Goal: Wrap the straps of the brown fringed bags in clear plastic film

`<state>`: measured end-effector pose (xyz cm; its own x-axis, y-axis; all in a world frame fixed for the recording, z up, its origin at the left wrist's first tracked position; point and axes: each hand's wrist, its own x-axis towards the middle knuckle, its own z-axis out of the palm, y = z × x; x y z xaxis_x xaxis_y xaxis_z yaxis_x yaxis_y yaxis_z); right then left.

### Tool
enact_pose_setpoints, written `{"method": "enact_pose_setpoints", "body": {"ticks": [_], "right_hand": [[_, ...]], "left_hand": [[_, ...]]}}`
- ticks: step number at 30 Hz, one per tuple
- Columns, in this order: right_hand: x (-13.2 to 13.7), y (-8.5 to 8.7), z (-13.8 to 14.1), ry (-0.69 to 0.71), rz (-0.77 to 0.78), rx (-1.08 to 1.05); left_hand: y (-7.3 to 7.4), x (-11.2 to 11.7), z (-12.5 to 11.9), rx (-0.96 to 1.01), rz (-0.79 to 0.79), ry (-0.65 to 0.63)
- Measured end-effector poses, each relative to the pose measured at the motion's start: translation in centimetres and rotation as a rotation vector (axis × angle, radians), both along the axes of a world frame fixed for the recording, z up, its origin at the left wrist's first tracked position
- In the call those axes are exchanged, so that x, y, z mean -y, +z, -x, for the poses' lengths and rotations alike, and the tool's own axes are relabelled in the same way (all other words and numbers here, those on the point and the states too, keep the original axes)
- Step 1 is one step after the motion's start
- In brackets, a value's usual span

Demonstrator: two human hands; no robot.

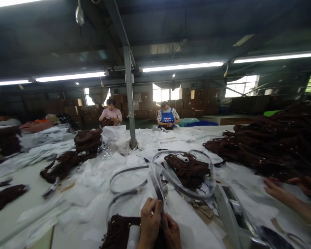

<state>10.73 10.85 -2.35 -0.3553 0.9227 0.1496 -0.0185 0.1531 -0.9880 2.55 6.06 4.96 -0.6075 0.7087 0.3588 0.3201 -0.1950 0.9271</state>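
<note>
My left hand (149,221) and my right hand (172,231) are close together at the bottom middle, both closed round the lower end of a clear plastic strip (157,185). From my fingers the strip runs up into loose loops over the table. A dark brown fringed bag (118,232) lies just under and left of my hands. Another brown fringed bag (188,169) sits inside the loops of plastic a little farther out.
White paper sheets (93,180) cover the long table (12,211). A big heap of brown bags (274,145) is at the right, where another person's hands (285,195) reach in. A metal post (129,103) stands mid-table. Two people work at the far end.
</note>
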Motion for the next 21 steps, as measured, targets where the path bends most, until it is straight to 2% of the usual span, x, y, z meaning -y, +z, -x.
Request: {"method": "enact_pose_setpoints", "body": {"ticks": [3,10,14,17,21], "right_hand": [[-0.4,-0.1,-0.1,-0.017,-0.021,0.026],[-0.7,0.2,-0.1,-0.016,-0.025,0.109],[-0.4,0.2,-0.1,-0.003,-0.025,0.155],[-0.3,0.3,-0.2,0.006,-0.003,0.169],[-0.4,0.2,-0.3,-0.017,0.006,0.16]], "left_hand": [[-0.9,0.0,0.0,-0.051,0.044,0.011],[-2.8,-0.8,1.3,0.112,0.078,0.033],[-3.2,-1.5,1.9,0.142,0.093,-0.04],[-3.5,-1.6,1.6,0.119,0.128,-0.086],[-4.0,-1.0,0.9,0.006,0.176,-0.064]]}}
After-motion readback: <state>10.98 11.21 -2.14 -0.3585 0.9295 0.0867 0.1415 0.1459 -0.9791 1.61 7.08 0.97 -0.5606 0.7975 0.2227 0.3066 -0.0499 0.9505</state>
